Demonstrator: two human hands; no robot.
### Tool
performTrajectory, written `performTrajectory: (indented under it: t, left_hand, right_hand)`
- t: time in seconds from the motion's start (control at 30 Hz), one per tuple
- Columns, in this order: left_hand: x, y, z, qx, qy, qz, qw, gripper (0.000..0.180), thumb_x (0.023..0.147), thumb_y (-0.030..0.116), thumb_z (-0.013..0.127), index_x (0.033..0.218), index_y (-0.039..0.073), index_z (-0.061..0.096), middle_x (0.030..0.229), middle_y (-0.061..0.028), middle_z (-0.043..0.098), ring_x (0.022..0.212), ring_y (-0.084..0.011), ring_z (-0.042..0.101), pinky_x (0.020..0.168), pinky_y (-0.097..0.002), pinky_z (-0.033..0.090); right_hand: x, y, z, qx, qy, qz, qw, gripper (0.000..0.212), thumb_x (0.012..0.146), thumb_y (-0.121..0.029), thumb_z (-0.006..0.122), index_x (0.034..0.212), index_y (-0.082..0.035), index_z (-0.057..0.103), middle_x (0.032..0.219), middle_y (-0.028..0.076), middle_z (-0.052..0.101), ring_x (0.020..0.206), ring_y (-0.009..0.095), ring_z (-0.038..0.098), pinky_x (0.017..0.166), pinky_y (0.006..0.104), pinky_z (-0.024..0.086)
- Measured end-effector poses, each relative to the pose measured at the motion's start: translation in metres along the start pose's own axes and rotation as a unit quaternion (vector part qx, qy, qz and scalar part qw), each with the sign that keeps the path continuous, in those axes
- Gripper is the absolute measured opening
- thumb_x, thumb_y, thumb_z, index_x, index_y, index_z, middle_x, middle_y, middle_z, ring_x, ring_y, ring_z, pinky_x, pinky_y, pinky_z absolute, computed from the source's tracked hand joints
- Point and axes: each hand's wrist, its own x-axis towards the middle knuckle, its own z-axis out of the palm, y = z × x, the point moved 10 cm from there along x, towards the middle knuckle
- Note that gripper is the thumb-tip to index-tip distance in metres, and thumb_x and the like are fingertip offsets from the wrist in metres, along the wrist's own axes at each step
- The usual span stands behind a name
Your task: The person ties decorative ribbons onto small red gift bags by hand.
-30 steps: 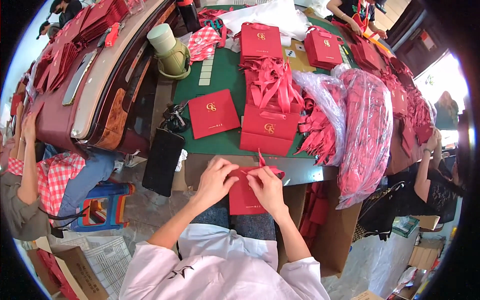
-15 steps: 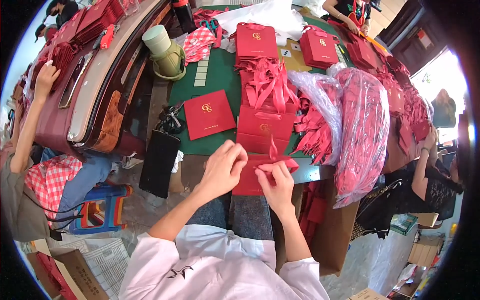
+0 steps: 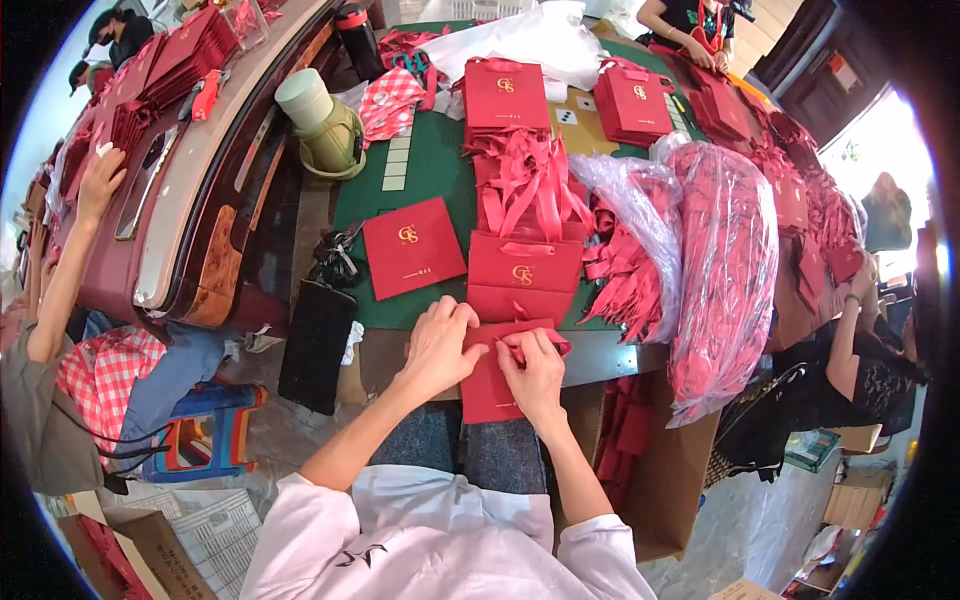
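A small red paper gift bag (image 3: 487,396) lies at the table's near edge, its lower part overhanging above my lap. My right hand (image 3: 533,375) pinches a red ribbon at the bag's upper part; a short ribbon end (image 3: 520,309) shows above the fingers. At the bag's upper left, my left hand (image 3: 438,345) has bent fingers and its thumb over the edge; exactly what lies between them is partly hidden. Just beyond stands another red bag (image 3: 525,275) with a ribbon handle, below a heap of loose red ribbons (image 3: 530,185). A flat red bag (image 3: 413,248) lies to the left.
Plastic-wrapped red ribbons (image 3: 722,270) lie on the right, above a cardboard box (image 3: 655,490). Stacked red bags (image 3: 505,95) stand farther back. A green cup (image 3: 325,125) and a black pouch (image 3: 318,350) are on the left. Other people work on both sides.
Both hands have shifted slightly nearer with the bag. My left hand has come down from above onto its upper left edge. The ribbon end stands up less beside my right fingers.
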Motion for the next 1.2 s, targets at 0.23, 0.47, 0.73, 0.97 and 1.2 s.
performTrajectory:
  t: [0.23, 0.47, 0.73, 0.97, 1.2]
  left_hand:
    - [0.002, 0.009, 0.004, -0.015, -0.031, 0.021, 0.999, 0.022, 0.077, 0.003, 0.071, 0.091, 0.006, 0.054, 0.090, -0.0114, 0.057, 0.087, -0.0326, 0.059, 0.074, -0.0440, 0.048]
    - [0.001, 0.009, 0.007, -0.002, -0.030, 0.013, 0.999, 0.018, 0.079, 0.001, 0.067, 0.094, 0.005, 0.058, 0.088, -0.0124, 0.066, 0.087, -0.0344, 0.058, 0.078, -0.0453, 0.047]
    - [0.002, -0.003, 0.002, -0.110, -0.038, -0.044, 0.992, 0.013, 0.083, 0.004, 0.064, 0.095, 0.005, 0.069, 0.089, -0.0121, 0.071, 0.084, -0.0330, 0.059, 0.081, -0.0433, 0.046]
    - [0.005, -0.012, 0.007, -0.169, -0.106, -0.130, 0.971, 0.017, 0.085, 0.004, 0.065, 0.101, 0.004, 0.072, 0.086, -0.0139, 0.072, 0.079, -0.0270, 0.067, 0.075, -0.0388, 0.053]
    - [0.004, -0.013, 0.006, -0.201, -0.077, -0.108, 0.971, 0.017, 0.084, 0.004, 0.066, 0.100, 0.004, 0.072, 0.067, -0.0054, 0.064, 0.056, -0.0099, 0.052, 0.053, -0.0301, 0.041]
  right_hand:
    - [0.000, -0.001, 0.002, -0.005, -0.001, 0.000, 1.000, 0.015, 0.079, -0.004, 0.077, 0.081, -0.005, 0.062, 0.075, 0.010, 0.058, 0.065, 0.028, 0.059, 0.059, 0.0397, 0.047]
    - [0.001, 0.002, 0.006, -0.006, -0.032, 0.050, 0.998, 0.016, 0.078, -0.010, 0.077, 0.080, -0.006, 0.062, 0.076, 0.010, 0.058, 0.068, 0.029, 0.061, 0.061, 0.0406, 0.048]
    - [0.003, -0.006, -0.002, 0.015, -0.031, 0.048, 0.998, 0.014, 0.077, -0.006, 0.077, 0.078, -0.004, 0.063, 0.071, 0.010, 0.059, 0.062, 0.026, 0.059, 0.057, 0.0382, 0.046]
    - [0.005, -0.012, -0.003, 0.044, -0.045, 0.054, 0.997, 0.013, 0.078, -0.005, 0.078, 0.079, -0.003, 0.065, 0.072, 0.008, 0.060, 0.060, 0.020, 0.058, 0.054, 0.0330, 0.046]
    - [0.004, -0.015, -0.003, 0.045, -0.040, 0.047, 0.997, 0.012, 0.078, -0.005, 0.078, 0.080, -0.003, 0.066, 0.074, 0.008, 0.061, 0.060, 0.019, 0.058, 0.054, 0.0325, 0.046]
